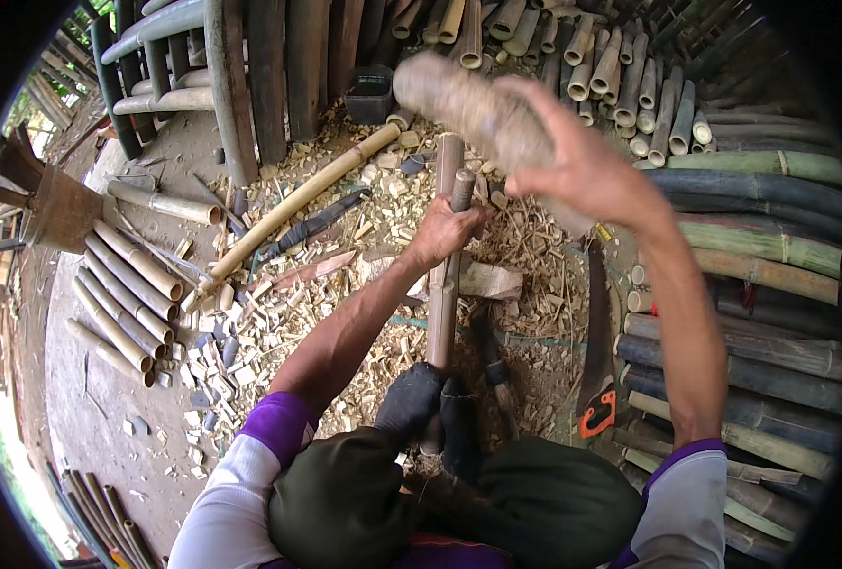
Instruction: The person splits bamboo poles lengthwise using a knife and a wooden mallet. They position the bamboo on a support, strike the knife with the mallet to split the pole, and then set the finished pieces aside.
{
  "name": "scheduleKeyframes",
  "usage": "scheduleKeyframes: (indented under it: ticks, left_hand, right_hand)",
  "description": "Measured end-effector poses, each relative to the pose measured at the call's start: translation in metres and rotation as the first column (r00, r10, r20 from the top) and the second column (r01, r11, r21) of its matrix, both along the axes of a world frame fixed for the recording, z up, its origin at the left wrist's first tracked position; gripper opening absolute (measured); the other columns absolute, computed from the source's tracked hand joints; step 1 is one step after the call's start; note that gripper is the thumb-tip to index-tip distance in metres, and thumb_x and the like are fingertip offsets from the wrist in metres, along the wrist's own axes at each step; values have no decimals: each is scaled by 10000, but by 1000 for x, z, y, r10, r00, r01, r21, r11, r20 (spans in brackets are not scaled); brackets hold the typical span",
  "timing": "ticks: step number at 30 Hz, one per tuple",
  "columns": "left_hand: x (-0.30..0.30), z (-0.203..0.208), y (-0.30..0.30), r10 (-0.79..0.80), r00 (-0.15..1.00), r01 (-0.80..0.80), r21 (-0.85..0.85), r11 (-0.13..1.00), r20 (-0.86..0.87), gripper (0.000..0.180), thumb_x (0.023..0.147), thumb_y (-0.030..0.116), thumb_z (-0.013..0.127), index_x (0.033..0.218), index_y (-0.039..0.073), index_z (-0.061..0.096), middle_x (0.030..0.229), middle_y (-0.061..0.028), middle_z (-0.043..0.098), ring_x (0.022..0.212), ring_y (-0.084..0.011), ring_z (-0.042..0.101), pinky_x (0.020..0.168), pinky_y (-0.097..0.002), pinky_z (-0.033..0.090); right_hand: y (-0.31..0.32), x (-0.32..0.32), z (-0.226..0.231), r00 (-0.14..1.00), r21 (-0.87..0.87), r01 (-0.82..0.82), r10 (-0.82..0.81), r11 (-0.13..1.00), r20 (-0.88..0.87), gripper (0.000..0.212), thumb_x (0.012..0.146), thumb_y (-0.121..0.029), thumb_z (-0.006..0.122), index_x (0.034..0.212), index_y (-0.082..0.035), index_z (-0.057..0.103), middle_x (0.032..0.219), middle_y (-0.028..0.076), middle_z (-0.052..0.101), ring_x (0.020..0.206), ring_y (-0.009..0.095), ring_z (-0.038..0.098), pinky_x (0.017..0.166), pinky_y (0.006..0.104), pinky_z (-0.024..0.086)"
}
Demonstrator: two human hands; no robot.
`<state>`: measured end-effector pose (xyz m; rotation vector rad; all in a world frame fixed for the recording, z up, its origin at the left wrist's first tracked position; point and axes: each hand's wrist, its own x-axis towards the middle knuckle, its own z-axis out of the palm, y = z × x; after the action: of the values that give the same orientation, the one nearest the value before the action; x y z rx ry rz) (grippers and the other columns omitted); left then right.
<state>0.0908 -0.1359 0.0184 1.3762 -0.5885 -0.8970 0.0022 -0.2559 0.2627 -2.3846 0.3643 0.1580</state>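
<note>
My left hand (445, 232) is closed around the upright handle of a chisel (462, 188), whose lower end is hidden by the hand and the pole. It rests against a brown bamboo pole (441, 327) that runs away from me between my feet and over a wooden block (490, 281). Raised above and to the right, my right hand (582, 156) grips a thick, rough wooden mallet (478, 106), blurred by motion. The mallet's head points to the far left, apart from the chisel. My dark-covered feet (410, 403) press against the pole's near end.
Wood chips (345, 313) cover the ground around the pole. A saw with an orange handle (598, 414) lies to the right, beside stacked bamboo (753, 351). A dark-handled tool (492, 356) lies near my right foot. Left are a long bamboo pole (298, 209) and cut lengths (122, 308).
</note>
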Motion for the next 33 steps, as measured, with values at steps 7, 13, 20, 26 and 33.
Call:
scheduleKeyframes:
  ticks: [7,13,20,26,33]
  left_hand:
    - [0,2,-1,-22,999,23,4,1000,-35,272,946,241,720,758,58,651,653,-26,638,564,-100,561,528,-299,447]
    - [-38,14,20,120,972,-114,-42,993,202,141,947,130,620,832,57,659,701,-33,651,559,-135,585,544,-289,482]
    - [-51,38,60,167,973,-151,-109,982,161,187,944,224,635,896,43,641,689,-20,582,566,-104,555,490,-265,456]
    - [39,89,-28,105,967,-135,-119,984,-230,204,940,232,685,848,80,584,701,13,537,512,-72,446,411,-256,332]
    - [-6,39,-64,-305,911,316,-6,949,-278,238,884,306,766,900,90,667,637,27,552,466,-78,422,420,-275,316]
  right_hand:
    - [-9,-17,-51,938,-200,-109,167,974,304,930,802,-63,762,1595,-132,282,1532,274,449,1417,354,478,1144,472,450]
    - [-15,-61,-90,966,207,176,-210,962,153,946,808,-90,781,1591,-67,252,1535,235,441,1395,302,487,1145,413,411]
    - [-8,-138,-159,719,618,425,-662,661,213,972,830,-160,785,1597,18,216,1508,223,437,1369,293,473,1136,391,385]
    - [-5,-158,-157,691,714,448,-715,538,105,993,834,-151,766,1619,12,181,1495,204,454,1329,280,496,1118,388,399]
    - [8,-158,-146,692,730,428,-712,533,115,932,843,-162,744,1602,5,231,1451,181,486,1273,265,529,1092,373,421]
